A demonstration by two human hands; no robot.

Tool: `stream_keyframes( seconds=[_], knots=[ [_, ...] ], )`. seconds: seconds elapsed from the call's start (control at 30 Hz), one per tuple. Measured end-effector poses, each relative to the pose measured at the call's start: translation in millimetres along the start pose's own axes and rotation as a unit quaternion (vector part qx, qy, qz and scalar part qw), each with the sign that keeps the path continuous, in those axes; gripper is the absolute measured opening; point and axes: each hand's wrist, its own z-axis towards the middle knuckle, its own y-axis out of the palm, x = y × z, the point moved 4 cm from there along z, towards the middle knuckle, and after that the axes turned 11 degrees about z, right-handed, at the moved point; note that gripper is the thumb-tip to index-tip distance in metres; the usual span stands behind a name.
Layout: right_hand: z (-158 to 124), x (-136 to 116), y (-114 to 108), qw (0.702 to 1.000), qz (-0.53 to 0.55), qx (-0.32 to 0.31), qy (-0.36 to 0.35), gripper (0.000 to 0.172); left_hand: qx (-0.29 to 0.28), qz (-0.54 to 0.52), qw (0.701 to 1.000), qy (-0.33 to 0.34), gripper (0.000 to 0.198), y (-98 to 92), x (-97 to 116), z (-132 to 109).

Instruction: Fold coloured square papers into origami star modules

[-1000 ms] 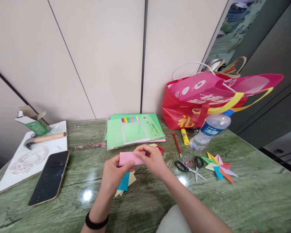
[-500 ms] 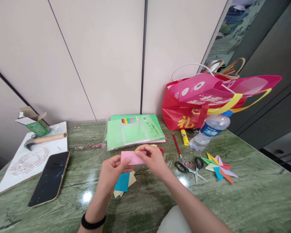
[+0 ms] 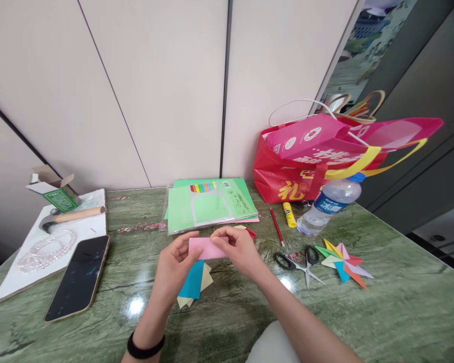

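Note:
A folded piece of pink paper (image 3: 207, 249) is held above the table between both hands. My left hand (image 3: 177, 259) pinches its left end, thumb in front and fingers behind. At the other end, my right hand (image 3: 236, 249) grips the right upper part with thumb and fingers. Below the hands lie blue paper (image 3: 191, 283) and cream paper slips (image 3: 206, 280), partly overlapping. Just behind my right hand, a bit of red paper (image 3: 251, 233) shows.
Scissors (image 3: 306, 267), a red pencil (image 3: 276, 226), a glue stick (image 3: 289, 215), a water bottle (image 3: 327, 205) and a multicoloured paper star (image 3: 345, 263) lie right. Packaged paper (image 3: 212, 204) and a red bag (image 3: 287, 176) are behind. A phone (image 3: 77, 280), hammer (image 3: 73, 216) and beads (image 3: 47, 251) lie left.
The fingers of my left hand have lifted and spread a little behind the pink paper. My right hand keeps nearly the same hold. The view has shifted very slightly.

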Motion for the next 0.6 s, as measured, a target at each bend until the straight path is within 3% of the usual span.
stream_keyframes(
  seconds=[0.1, 0.3, 0.4, 0.5, 0.6],
  knots=[
    [-0.8, -0.4, 2.0, 1.000, -0.011, -0.018, 0.002, 0.008, -0.009, 0.004, 1.000, 0.016, 0.046, 0.0, 1.7, 0.2],
    [-0.9, 3.3, 2.6, 0.999, -0.016, -0.026, 0.017, 0.009, 0.007, 0.081, 0.996, 0.046, 0.015, -2.1, 1.6, 0.8],
    [-0.5, 7.3, 2.2, 0.999, -0.013, -0.020, 0.025, 0.011, 0.023, 0.115, 0.991, 0.064, 0.013, -3.5, 2.8, 0.1],
    [-0.5, 8.2, 2.7, 0.999, 0.003, -0.016, 0.034, 0.021, 0.033, 0.129, 0.988, 0.078, 0.013, -4.4, 4.7, -0.5],
    [-1.9, 6.2, 4.7, 0.998, 0.019, -0.032, 0.057, 0.044, 0.050, 0.131, 0.986, 0.088, 0.013, -5.9, 6.4, -0.5]
  ],
)
